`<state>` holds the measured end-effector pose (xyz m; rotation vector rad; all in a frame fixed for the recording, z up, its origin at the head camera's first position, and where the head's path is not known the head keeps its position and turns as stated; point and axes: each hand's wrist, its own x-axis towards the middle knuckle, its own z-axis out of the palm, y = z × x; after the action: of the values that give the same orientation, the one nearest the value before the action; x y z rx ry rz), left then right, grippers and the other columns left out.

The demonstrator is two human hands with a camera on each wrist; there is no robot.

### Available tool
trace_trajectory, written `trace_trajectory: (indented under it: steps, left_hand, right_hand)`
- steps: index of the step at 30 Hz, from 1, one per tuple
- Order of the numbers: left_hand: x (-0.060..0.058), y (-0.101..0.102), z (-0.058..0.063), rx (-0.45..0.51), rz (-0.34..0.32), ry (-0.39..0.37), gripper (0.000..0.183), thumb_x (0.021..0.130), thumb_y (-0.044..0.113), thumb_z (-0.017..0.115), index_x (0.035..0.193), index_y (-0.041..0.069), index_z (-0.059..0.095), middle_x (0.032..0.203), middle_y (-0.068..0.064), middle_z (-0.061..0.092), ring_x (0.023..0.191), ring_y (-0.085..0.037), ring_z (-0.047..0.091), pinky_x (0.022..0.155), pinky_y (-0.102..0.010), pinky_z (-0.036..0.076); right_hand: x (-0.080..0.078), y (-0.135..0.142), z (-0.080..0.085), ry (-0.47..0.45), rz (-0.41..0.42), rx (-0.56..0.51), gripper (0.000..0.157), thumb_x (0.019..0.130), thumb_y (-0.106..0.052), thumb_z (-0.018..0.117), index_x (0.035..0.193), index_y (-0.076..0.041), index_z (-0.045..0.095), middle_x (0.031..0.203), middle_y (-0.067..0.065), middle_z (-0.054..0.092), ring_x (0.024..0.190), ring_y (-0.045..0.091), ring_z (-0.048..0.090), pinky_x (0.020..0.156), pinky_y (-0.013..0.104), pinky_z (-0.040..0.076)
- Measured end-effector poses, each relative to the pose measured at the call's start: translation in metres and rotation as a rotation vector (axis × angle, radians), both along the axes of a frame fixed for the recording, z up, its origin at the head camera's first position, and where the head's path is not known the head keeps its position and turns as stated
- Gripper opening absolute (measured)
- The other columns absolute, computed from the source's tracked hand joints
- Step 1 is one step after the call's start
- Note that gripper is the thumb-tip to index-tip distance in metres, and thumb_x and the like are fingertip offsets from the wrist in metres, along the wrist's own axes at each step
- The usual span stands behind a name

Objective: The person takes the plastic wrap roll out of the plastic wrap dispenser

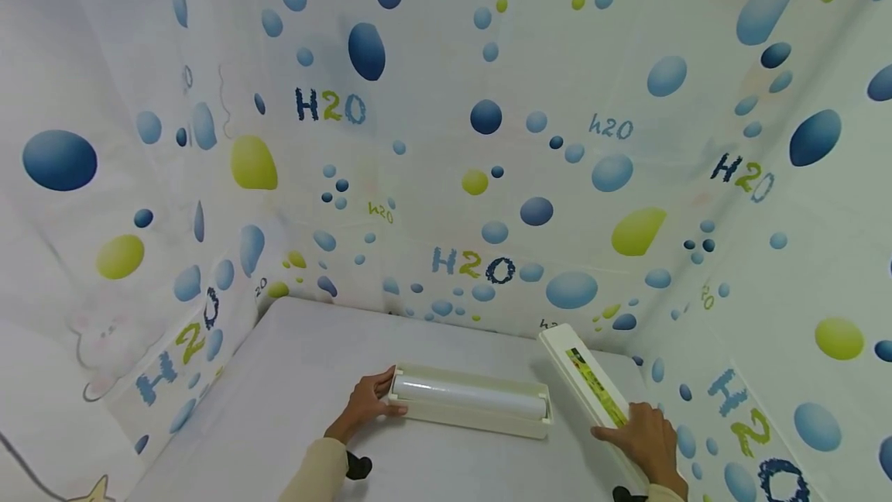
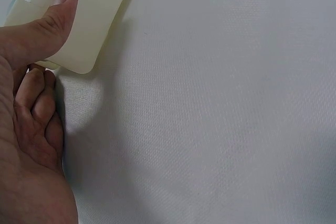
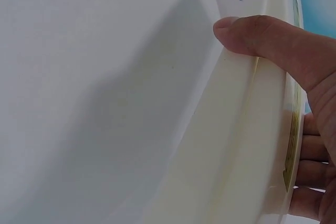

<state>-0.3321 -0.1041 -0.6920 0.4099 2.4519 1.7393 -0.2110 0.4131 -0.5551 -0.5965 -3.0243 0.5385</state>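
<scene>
A long cream plastic box [image 1: 474, 424] lies on the white table, with a shiny roll of clear film [image 1: 470, 393] inside it. My left hand [image 1: 369, 401] grips the box's left end, thumb along the front wall; in the left wrist view the thumb presses the box's side [image 2: 97, 24] while the other fingers curl beneath its edge. To the right, my right hand [image 1: 641, 440] holds the long cream lid [image 1: 560, 339], which bears a green and yellow label [image 1: 592, 382]. The lid slants above the table, its shadow below; the right wrist view shows the thumb on the lid's inner side [image 3: 236, 108].
The white-covered table [image 1: 307, 339] backs onto a hanging sheet [image 1: 418, 177] printed with blue and green drops and H2O lettering. The same sheet closes in the left and right sides. Dark wrist straps [image 1: 358, 466] sit at the sleeves.
</scene>
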Motion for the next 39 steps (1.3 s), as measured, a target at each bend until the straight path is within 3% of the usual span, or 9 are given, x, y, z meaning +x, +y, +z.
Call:
trace_trajectory:
  steps: [4,11,18,31,39]
  left_hand:
    - [0.000,-0.001,0.000,0.003,-0.013,0.013,0.107,0.076,0.025,0.102,0.160,-0.007,0.045,0.158,-0.027,0.056,0.142,-0.048,0.062,0.119,-0.067,0.046]
    - [-0.003,0.001,-0.001,0.045,0.021,-0.056,0.109,0.072,0.017,0.104,0.161,-0.004,0.045,0.160,-0.024,0.055,0.145,-0.048,0.059,0.123,-0.068,0.041]
    - [-0.003,0.001,-0.002,0.038,0.027,-0.044,0.108,0.071,0.014,0.104,0.160,-0.005,0.047,0.158,-0.025,0.057,0.143,-0.049,0.061,0.122,-0.070,0.042]
    - [0.000,0.002,0.002,0.022,0.008,-0.029,0.106,0.073,0.016,0.103,0.160,-0.007,0.046,0.157,-0.027,0.057,0.143,-0.050,0.061,0.122,-0.071,0.040]
    - [-0.005,0.001,-0.001,0.020,0.023,-0.042,0.111,0.070,0.019,0.105,0.161,-0.004,0.046,0.158,-0.024,0.056,0.143,-0.048,0.061,0.123,-0.069,0.040]
  right_hand:
    - [0.001,0.001,-0.002,-0.007,-0.012,0.005,0.090,0.067,-0.066,0.096,0.102,0.013,0.072,0.071,0.011,0.060,0.062,0.024,0.056,0.056,0.034,0.048]
    - [0.004,0.001,-0.003,0.003,-0.020,0.001,0.087,0.068,-0.063,0.096,0.102,0.014,0.072,0.070,0.010,0.059,0.061,0.024,0.056,0.055,0.032,0.048]
    - [0.007,0.001,-0.005,0.018,-0.025,-0.014,0.078,0.068,-0.058,0.097,0.095,0.011,0.073,0.068,0.010,0.060,0.060,0.023,0.057,0.053,0.033,0.049]
    - [0.010,0.001,-0.009,0.005,-0.050,-0.020,0.084,0.068,-0.059,0.097,0.101,0.014,0.072,0.069,0.011,0.062,0.059,0.024,0.059,0.053,0.033,0.051]
    - [0.011,0.003,-0.011,0.017,-0.034,-0.022,0.081,0.068,-0.059,0.097,0.096,0.013,0.071,0.067,0.010,0.061,0.058,0.024,0.059,0.052,0.033,0.051]
